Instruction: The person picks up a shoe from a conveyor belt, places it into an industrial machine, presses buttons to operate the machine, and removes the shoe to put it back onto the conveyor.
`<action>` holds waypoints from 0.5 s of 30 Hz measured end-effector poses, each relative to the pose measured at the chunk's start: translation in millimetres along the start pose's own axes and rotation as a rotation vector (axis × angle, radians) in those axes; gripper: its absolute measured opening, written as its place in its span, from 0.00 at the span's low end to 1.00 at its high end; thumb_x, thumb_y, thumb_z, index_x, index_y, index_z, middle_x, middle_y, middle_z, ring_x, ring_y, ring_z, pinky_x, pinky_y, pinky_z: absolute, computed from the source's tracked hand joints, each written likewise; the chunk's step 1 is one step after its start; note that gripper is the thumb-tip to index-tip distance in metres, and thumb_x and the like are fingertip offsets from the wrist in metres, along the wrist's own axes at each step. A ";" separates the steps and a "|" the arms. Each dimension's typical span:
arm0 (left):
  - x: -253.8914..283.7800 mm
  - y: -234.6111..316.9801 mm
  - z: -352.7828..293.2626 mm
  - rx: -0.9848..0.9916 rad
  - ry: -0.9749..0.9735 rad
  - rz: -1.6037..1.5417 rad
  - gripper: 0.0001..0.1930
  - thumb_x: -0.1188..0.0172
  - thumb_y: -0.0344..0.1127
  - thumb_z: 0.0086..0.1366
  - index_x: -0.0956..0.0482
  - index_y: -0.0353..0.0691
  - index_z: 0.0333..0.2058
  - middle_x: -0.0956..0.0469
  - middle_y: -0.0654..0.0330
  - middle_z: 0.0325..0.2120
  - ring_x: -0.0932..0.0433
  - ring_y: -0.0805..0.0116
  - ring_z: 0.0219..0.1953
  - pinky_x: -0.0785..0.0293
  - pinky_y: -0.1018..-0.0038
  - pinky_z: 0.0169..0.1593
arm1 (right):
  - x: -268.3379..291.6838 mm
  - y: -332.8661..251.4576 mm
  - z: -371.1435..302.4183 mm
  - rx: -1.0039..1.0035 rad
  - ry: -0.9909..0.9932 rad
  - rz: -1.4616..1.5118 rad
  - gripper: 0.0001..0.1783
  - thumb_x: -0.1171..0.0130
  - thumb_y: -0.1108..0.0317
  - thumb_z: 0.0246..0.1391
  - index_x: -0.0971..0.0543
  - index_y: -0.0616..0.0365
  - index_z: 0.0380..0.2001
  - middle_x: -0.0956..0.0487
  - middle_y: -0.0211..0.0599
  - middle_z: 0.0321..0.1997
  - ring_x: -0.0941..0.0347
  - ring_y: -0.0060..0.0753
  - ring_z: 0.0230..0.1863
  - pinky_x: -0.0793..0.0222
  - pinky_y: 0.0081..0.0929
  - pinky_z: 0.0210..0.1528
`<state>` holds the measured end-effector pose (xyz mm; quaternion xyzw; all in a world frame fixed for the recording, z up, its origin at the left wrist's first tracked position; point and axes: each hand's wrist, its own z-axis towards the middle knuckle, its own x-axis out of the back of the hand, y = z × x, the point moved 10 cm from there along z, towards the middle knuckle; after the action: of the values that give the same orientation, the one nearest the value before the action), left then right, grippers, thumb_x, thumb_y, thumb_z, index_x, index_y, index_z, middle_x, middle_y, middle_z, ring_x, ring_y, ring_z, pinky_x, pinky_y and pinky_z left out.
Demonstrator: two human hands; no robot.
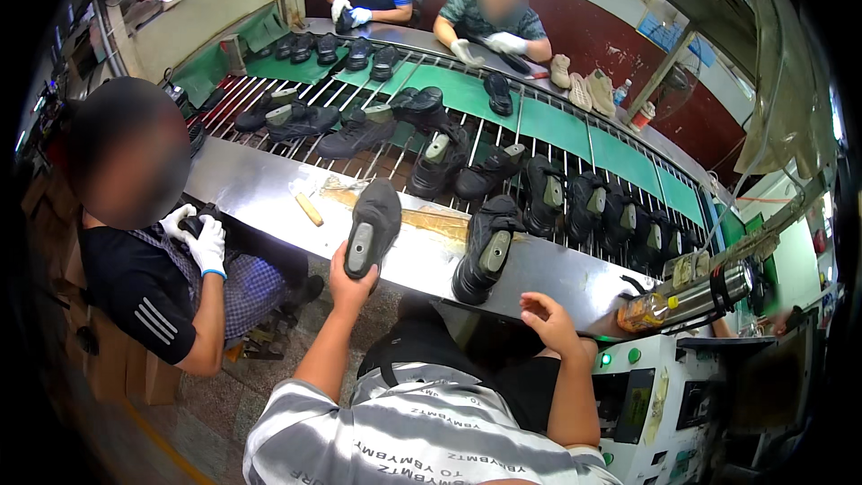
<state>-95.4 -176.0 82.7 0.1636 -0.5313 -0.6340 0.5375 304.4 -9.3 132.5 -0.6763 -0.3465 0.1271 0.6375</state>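
My left hand (348, 284) grips the heel end of a dark shoe (382, 211) with a grey-green last in its opening. The shoe is held up at the near edge of the metal bench, toe pointing away from me. My right hand (549, 321) is off the bench edge, fingers loosely bent and apart, holding nothing. Nearest to it, a second black shoe (482, 247) with a last inside stands on the bench. A short tan-handled piece (309, 209) lies on the metal to the left of the held shoe.
Several black shoes on lasts rest on the roller rack (431, 157) beyond the metal bench (242, 175). A steel flask (732, 284) and a bottle of amber liquid (645, 313) lie at the right. Close on my left, a co-worker's gloved hands (205, 238) hold a dark item. Two people work opposite.
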 end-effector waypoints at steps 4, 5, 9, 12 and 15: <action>-36.9 -24.9 0.0 0.119 -0.015 -0.188 0.36 0.28 0.31 0.48 0.32 0.36 0.57 0.25 0.51 0.49 0.26 0.62 0.50 0.31 0.67 0.55 | 15.5 68.5 -28.1 -0.114 0.094 0.077 0.20 0.37 0.71 0.53 0.24 0.62 0.49 0.21 0.37 0.43 0.25 0.25 0.44 0.29 0.22 0.49; -46.0 -24.2 3.8 0.126 0.011 -0.166 0.35 0.29 0.31 0.49 0.32 0.36 0.57 0.26 0.52 0.49 0.26 0.62 0.50 0.31 0.67 0.54 | 13.8 76.4 -30.7 -0.127 0.104 0.068 0.19 0.36 0.71 0.53 0.24 0.62 0.49 0.21 0.36 0.42 0.25 0.25 0.44 0.29 0.22 0.48; -60.8 -15.9 3.8 0.131 0.091 -0.119 0.35 0.29 0.32 0.49 0.33 0.37 0.57 0.26 0.52 0.49 0.26 0.61 0.50 0.31 0.68 0.55 | -5.5 113.1 -38.5 -0.175 0.119 -0.017 0.19 0.36 0.69 0.53 0.23 0.63 0.47 0.21 0.37 0.41 0.25 0.26 0.42 0.28 0.24 0.47; -66.3 -15.9 8.4 0.192 0.088 -0.122 0.35 0.29 0.33 0.50 0.33 0.38 0.57 0.26 0.51 0.49 0.26 0.60 0.51 0.31 0.68 0.55 | -28.1 126.3 -31.3 -0.187 0.099 -0.094 0.20 0.35 0.66 0.53 0.23 0.63 0.48 0.20 0.40 0.41 0.23 0.28 0.41 0.27 0.26 0.46; -67.8 -11.8 13.2 0.168 0.084 -0.103 0.35 0.30 0.33 0.50 0.33 0.37 0.57 0.27 0.51 0.49 0.27 0.60 0.51 0.32 0.67 0.56 | -53.2 125.9 -24.9 -0.224 0.029 -0.101 0.20 0.35 0.66 0.53 0.23 0.64 0.47 0.19 0.41 0.41 0.22 0.27 0.39 0.26 0.26 0.45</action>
<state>-86.7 -113.2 53.0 0.2616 -0.5503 -0.6068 0.5103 319.7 -55.5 2.4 -0.7266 -0.3830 0.0458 0.5686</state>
